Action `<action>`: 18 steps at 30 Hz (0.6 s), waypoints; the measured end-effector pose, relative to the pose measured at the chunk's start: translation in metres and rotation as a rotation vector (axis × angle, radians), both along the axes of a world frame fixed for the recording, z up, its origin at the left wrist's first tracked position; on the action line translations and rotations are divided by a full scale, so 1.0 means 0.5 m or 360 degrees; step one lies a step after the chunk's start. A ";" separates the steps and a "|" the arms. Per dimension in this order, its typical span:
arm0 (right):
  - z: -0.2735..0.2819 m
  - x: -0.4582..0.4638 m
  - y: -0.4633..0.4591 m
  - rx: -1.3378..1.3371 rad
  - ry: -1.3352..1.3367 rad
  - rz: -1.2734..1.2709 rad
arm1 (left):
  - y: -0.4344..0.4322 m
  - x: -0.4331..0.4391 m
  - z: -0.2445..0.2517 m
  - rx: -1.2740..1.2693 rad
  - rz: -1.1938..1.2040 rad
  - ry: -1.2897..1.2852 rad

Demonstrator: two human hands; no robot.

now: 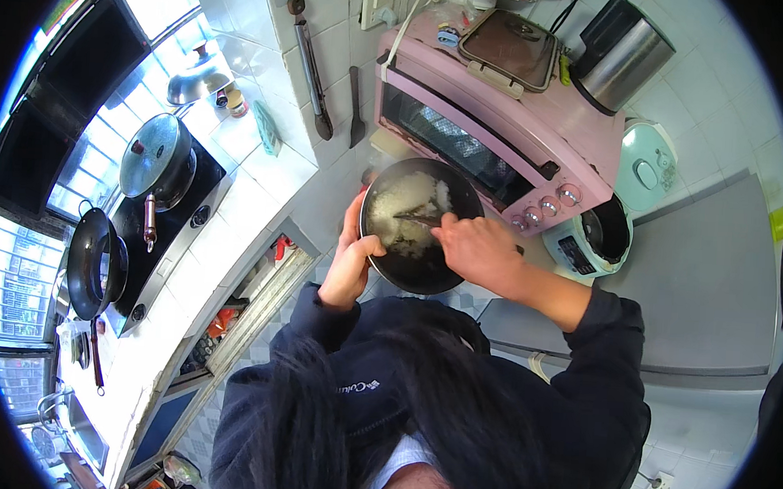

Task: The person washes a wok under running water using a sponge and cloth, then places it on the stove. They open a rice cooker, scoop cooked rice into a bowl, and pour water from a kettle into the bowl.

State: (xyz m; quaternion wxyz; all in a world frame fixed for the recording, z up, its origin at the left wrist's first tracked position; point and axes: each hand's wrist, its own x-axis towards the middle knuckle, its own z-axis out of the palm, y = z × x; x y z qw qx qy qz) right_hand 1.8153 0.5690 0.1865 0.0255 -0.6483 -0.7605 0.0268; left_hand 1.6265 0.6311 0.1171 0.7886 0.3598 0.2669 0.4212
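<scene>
My left hand (352, 264) grips the rim of a round dark pot (423, 273), thumb over the edge and fingers around the outside. The pot is tilted so its inside faces me. White cooked rice (410, 196) lies mostly across its upper and left side, with grains stuck to the dark wall. In my right hand (477, 252) is a dark utensil (416, 217), perhaps a rice paddle, its front end touching the rice. My right fist hides most of its handle.
Beyond the pot stands a pink toaster oven (497, 137) with a lidded pan (511, 48) on top. A mint-green rice cooker (570, 250) is open to its right. At left, a gas stove (173, 226) carries a covered pan (154, 156) and a black wok (88, 262).
</scene>
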 end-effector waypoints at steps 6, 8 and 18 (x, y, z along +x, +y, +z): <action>-0.043 -0.038 0.009 0.0002 0.0127 0.0009 | -0.007 -0.005 0.028 0.0214 0.0128 0.0194; -0.045 -0.035 0.014 -0.0023 0.0096 0.0079 | -0.004 -0.010 0.018 0.0039 0.0080 0.0075; 0.131 0.015 -0.002 0.0140 -0.0201 -0.0165 | 0.018 -0.020 -0.021 -0.0438 -0.0110 -0.0198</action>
